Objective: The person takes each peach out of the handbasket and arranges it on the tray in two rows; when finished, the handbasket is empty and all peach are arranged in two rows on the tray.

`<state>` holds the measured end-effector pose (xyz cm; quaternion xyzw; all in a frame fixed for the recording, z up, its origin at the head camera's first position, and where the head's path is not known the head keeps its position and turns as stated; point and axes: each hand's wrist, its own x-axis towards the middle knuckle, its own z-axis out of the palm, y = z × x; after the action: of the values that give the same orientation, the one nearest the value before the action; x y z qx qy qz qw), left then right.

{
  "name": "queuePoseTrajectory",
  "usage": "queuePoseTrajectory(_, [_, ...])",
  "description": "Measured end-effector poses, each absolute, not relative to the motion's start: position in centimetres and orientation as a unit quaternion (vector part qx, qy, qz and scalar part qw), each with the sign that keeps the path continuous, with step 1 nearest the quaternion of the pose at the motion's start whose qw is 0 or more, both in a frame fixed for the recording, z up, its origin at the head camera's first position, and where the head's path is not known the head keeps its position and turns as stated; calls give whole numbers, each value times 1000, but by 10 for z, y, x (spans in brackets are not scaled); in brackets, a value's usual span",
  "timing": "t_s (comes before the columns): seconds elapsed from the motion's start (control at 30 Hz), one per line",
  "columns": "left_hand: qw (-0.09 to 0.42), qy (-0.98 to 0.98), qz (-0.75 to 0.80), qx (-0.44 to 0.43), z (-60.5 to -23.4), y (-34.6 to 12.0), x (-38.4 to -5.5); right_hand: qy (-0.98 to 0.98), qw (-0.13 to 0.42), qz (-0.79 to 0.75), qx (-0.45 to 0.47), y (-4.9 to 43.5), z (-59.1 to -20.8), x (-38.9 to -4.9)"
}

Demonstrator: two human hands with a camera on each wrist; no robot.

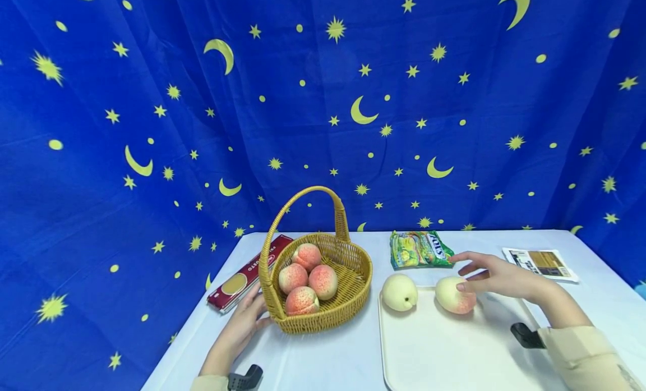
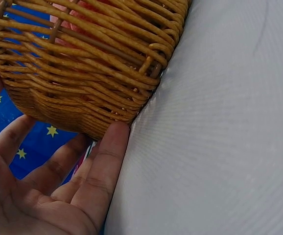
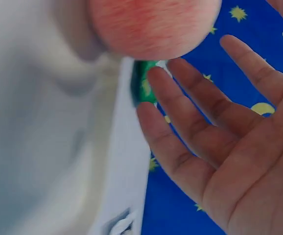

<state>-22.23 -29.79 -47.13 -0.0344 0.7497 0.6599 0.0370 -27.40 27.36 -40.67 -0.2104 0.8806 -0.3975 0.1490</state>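
Observation:
Beside a woven wicker basket (image 1: 323, 321) with a tall handle, my left hand (image 1: 242, 322) rests its fingers against the lower left side. Several pink-red peaches (image 1: 323, 282) lie in the left part of the basket. The left wrist view shows the fingertips touching the weave (image 2: 78, 93) low down, fairly straight. On a cream tray (image 1: 454, 352) sit a pale yellowish peach (image 1: 400, 293) and a pale peach with a red blush (image 1: 454, 295). Over the blushed one hovers my right hand (image 1: 499, 276), thumb near its surface. In the right wrist view its fingers spread loosely below the peach (image 3: 153, 24), not closed round it.
Partly behind the basket lies a dark red packet (image 1: 232, 284). A green snack bag (image 1: 421, 249) is beyond the tray, and a flat white and brown package (image 1: 542, 265) lies farther right. A blue curtain (image 1: 313, 127) with moons and stars hangs behind the white-covered table (image 1: 328, 363).

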Motion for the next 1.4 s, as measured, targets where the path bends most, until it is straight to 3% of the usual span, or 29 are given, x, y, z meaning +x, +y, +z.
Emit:
queuePoseTrajectory(0.4, [32,751,658,-35,-469,-299,-222,859,65,-434,-263,216,-367,-295])
queuePoseTrajectory(0.67, [29,751,659,-35,-468,-298,-221,842,74,-441,-302,166,-357,-314])
queuePoseTrajectory(1.4, [34,735,676,-28,-471,-297,-221,837,166,-411,-320,46,-354,-340])
